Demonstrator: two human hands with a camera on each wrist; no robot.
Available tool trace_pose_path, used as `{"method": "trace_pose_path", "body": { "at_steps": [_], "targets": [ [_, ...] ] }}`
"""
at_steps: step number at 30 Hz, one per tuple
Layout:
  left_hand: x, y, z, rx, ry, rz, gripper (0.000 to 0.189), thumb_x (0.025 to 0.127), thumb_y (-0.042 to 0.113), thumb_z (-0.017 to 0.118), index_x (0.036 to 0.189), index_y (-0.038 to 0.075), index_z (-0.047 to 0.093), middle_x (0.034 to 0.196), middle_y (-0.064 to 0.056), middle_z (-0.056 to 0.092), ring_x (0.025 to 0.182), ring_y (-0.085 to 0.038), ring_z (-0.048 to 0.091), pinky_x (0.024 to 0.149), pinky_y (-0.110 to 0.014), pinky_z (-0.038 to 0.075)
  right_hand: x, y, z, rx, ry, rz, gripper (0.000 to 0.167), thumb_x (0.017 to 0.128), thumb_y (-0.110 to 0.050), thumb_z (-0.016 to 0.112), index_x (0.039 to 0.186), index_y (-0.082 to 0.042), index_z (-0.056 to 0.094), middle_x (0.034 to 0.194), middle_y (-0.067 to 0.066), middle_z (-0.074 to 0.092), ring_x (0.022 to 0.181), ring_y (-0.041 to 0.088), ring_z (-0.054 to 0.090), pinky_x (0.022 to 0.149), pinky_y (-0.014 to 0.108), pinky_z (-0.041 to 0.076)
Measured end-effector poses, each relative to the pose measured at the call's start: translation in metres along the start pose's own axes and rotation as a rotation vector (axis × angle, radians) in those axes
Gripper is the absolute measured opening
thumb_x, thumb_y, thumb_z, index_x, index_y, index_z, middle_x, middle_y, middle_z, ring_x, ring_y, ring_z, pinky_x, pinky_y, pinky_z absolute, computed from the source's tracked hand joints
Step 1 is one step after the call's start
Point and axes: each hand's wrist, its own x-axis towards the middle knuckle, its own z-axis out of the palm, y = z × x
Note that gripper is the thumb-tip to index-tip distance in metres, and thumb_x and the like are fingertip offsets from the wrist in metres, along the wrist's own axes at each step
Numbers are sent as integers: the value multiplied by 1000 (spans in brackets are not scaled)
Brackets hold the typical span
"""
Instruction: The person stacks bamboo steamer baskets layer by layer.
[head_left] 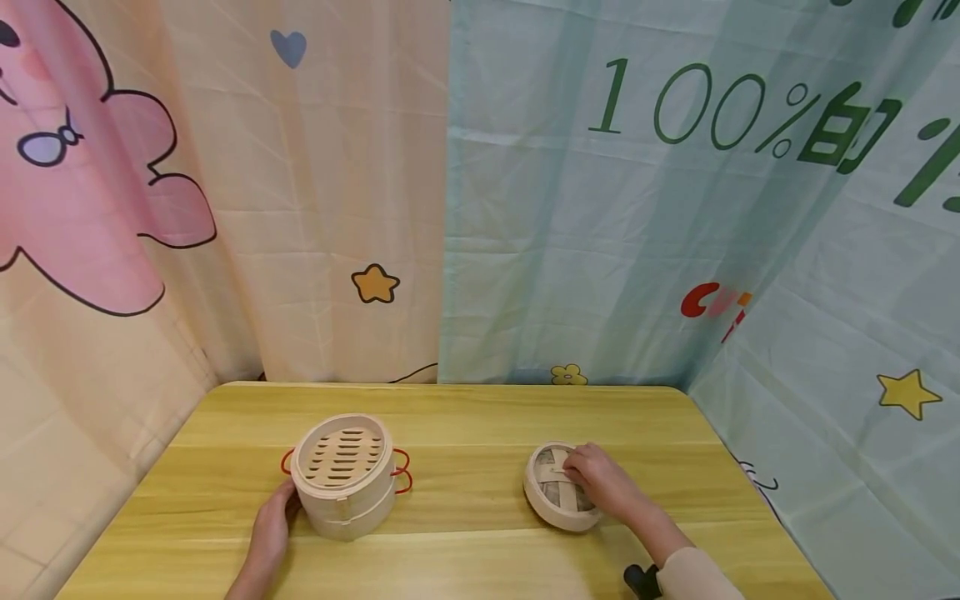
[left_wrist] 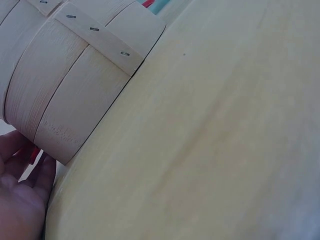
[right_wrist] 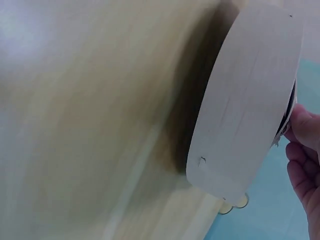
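Observation:
A two-tier bamboo steamer with a slatted top and red loop handles stands upright on the left half of the table. My left hand is at its left side, low down. In the left wrist view, the fingers curl beside the steamer wall around a bit of red handle. Over to the right, my right hand pinches the crossed woven strip on top of a round steamer lid. The right wrist view shows the lid's pale rim with shadow beneath it.
The wooden table extends between the steamer and the lid. Printed curtains hang behind its back edge and along both sides. A small black object shows beside the right sleeve.

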Motion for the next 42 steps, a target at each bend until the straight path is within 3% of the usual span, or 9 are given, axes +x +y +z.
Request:
{"method": "trace_pose_path", "body": {
  "at_steps": [4, 9, 14, 19, 23, 27, 33, 42],
  "targets": [
    [-1, 0, -2, 8, 10, -30, 50, 102, 16, 19, 122, -29, 31, 98, 30, 51, 91, 14, 47, 80, -4, 37, 17, -10, -5, 6, -12, 30, 5, 82, -2, 66, 82, -6, 65, 77, -1, 54, 73, 15, 47, 63, 29, 46],
    [-2, 2, -4, 42, 14, -67, 50, 102, 16, 18, 123, -28, 31, 98, 30, 49, 91, 14, 46, 80, -4, 37, 46, -27, -17, -14, -29, 11, 1, 84, -5, 65, 85, -5, 66, 81, 0, 57, 78, 17, 50, 68, 30, 48],
    [-1, 3, -2, 4, 25, -51, 49, 102, 15, 20, 122, -28, 32, 97, 29, 51, 90, 13, 48, 80, -5, 38, 78, -47, -28, -18, -2, -66, 4, 82, -4, 67, 86, -5, 66, 84, 2, 59, 80, 19, 52, 71, 32, 49],
    [3, 3, 0, -57, 21, -8, 42, 102, 13, 23, 120, -22, 41, 97, 27, 54, 90, 10, 51, 79, -6, 40, 108, -68, -36, 0, -7, -124, 5, 83, -4, 67, 88, -5, 66, 86, 3, 60, 82, 19, 53, 73, 30, 50],
    [5, 4, 0, -47, 13, 7, 40, 101, 11, 23, 118, -20, 43, 97, 27, 54, 90, 10, 51, 79, -6, 40, 131, -86, -42, -5, -21, -158, 4, 85, -6, 65, 88, -6, 67, 88, 3, 61, 83, 19, 53, 75, 28, 49],
    [6, 5, 1, -32, 2, 4, 44, 102, 11, 22, 118, -26, 39, 97, 27, 54, 90, 10, 50, 79, -6, 40, 153, -105, -48, -6, -47, -171, 6, 87, -7, 63, 90, -7, 68, 89, 3, 61, 85, 19, 52, 77, 27, 48],
    [4, 6, 1, -53, -8, 20, 45, 102, 12, 22, 116, -27, 39, 98, 26, 54, 91, 9, 50, 80, -6, 40, 180, -132, -46, -32, -84, -184, 9, 89, -9, 60, 89, -9, 69, 87, 1, 61, 81, 18, 50, 75, 25, 45],
    [-2, 5, -1, -12, -1, -47, 48, 102, 13, 18, 120, -30, 31, 95, 30, 51, 90, 11, 49, 80, -6, 39, 205, -172, -31, -123, -88, -244, 12, 91, -13, 58, 86, -13, 70, 84, -3, 61, 83, 15, 52, 78, 21, 42]
  ]
}}
